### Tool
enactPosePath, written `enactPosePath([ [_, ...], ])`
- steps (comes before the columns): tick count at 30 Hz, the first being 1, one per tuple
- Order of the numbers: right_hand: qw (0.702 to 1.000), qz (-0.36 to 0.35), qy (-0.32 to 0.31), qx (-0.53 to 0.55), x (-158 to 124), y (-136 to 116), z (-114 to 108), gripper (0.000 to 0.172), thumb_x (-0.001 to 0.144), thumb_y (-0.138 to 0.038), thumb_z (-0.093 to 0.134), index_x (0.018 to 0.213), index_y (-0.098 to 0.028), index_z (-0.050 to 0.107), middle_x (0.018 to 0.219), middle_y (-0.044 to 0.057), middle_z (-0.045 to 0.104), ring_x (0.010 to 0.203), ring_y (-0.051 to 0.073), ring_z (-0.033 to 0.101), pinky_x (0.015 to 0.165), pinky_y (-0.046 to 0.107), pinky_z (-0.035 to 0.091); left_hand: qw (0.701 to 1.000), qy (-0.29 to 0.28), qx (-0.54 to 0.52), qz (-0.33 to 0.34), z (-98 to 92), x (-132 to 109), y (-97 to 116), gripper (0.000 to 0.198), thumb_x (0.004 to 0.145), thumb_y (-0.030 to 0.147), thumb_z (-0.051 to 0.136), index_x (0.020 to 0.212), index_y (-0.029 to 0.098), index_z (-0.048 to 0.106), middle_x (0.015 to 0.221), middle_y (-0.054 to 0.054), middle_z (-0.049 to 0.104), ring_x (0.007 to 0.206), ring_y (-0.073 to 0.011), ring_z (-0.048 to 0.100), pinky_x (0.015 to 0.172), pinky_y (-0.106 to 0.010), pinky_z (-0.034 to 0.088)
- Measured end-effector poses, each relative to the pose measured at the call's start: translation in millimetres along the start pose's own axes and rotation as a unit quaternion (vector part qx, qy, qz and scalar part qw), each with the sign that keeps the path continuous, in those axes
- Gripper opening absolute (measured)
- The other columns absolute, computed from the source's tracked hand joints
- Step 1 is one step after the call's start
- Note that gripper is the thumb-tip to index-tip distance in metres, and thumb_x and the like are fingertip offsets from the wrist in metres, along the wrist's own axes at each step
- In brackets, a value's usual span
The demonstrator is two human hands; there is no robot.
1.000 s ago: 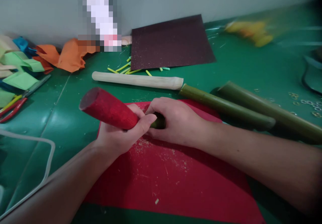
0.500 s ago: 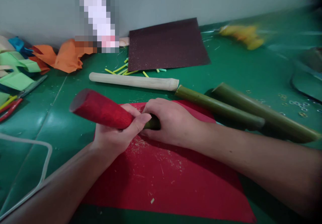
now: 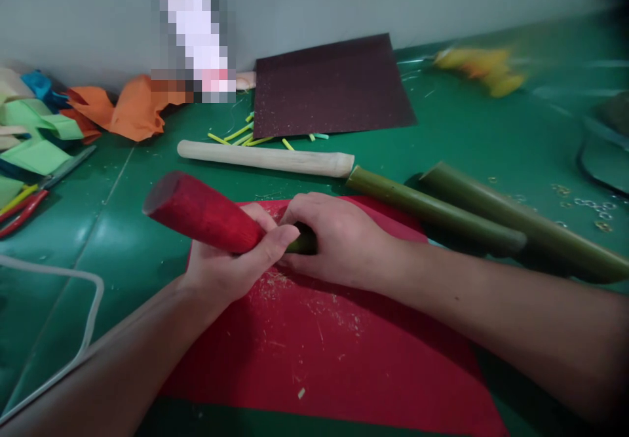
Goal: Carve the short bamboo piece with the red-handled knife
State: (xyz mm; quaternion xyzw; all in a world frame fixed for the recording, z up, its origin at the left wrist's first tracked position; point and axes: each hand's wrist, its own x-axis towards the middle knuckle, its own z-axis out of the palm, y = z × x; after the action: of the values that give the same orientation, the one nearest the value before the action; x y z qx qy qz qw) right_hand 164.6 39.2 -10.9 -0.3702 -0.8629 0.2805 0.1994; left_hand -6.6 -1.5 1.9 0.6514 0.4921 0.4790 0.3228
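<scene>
A bamboo tube wrapped in red paper (image 3: 199, 213) points up and to the left above a red sheet (image 3: 334, 352) on the green table. My left hand (image 3: 230, 263) is closed round the wrapped part from below. My right hand (image 3: 339, 240) grips the bare green end of the same tube (image 3: 302, 246), fingers wrapped over it. Pale shavings lie on the red sheet under both hands.
Behind the hands lie a half-peeled pale and green bamboo stick (image 3: 275, 158) and a thicker green bamboo tube (image 3: 511, 221). A dark sandpaper sheet (image 3: 329, 86) leans at the wall. Orange and green paper scraps (image 3: 128, 106), red-handled scissors (image 3: 22, 208), a white cable (image 3: 73, 280) sit left.
The tube and both hands have barely shifted; the view swayed slightly left and back. The grip of each hand is unchanged.
</scene>
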Motion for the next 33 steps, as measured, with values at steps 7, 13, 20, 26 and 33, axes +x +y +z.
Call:
enactPosePath([
  [7,1.000,0.010,-0.001,0.004,0.3,-1.3,-0.4,0.018,0.076,-0.030,0.072,0.083,-0.019,0.060,0.084,0.002,0.064,0.075,0.015,0.055,0.065,0.028,0.037,0.999,0.035,0.028,-0.026,3.3,-0.9,1.3,0.018,0.075,0.023,0.073,0.062,0.020,0.062,0.061,0.003,0.066,0.058,-0.0102,0.063,0.056,-0.020,0.054],
  [13,1.000,0.019,-0.005,-0.023,0.9,-3.3,-2.0,0.026,0.076,-0.036,0.074,0.088,-0.018,0.060,0.085,0.004,0.062,0.074,0.016,0.052,0.064,0.028,0.035,0.997,0.046,0.005,-0.064,0.7,1.8,-1.3,0.013,0.078,0.025,0.071,0.066,0.021,0.066,0.062,0.002,0.066,0.056,-0.0113,0.063,0.049,-0.022,0.051],
  [20,1.000,0.009,0.002,0.012,-0.9,-1.6,-0.8,0.020,0.077,-0.032,0.073,0.087,-0.018,0.062,0.086,0.003,0.065,0.075,0.015,0.055,0.066,0.028,0.037,0.999,0.006,0.028,-0.031,-1.7,2.0,1.9,0.018,0.074,0.022,0.072,0.059,0.020,0.062,0.058,0.003,0.065,0.048,-0.0086,0.056,0.047,-0.020,0.049],
  [26,1.000,0.016,-0.001,0.008,-1.0,-1.7,0.3,0.019,0.077,-0.032,0.072,0.086,-0.018,0.062,0.086,0.002,0.065,0.075,0.015,0.055,0.065,0.027,0.036,0.998,0.025,0.029,-0.041,2.3,-0.4,5.5,0.018,0.072,0.020,0.074,0.059,0.020,0.063,0.056,0.005,0.064,0.048,-0.0076,0.055,0.052,-0.020,0.051],
  [33,1.000,0.025,0.000,-0.019,0.2,-2.6,-0.8,0.026,0.075,-0.035,0.075,0.087,-0.018,0.059,0.083,0.002,0.061,0.071,0.014,0.049,0.062,0.027,0.033,0.996,0.034,0.006,-0.078,0.5,1.6,-1.2,0.011,0.078,0.025,0.071,0.069,0.022,0.067,0.052,0.005,0.058,0.041,-0.0080,0.049,0.042,-0.023,0.045],
])
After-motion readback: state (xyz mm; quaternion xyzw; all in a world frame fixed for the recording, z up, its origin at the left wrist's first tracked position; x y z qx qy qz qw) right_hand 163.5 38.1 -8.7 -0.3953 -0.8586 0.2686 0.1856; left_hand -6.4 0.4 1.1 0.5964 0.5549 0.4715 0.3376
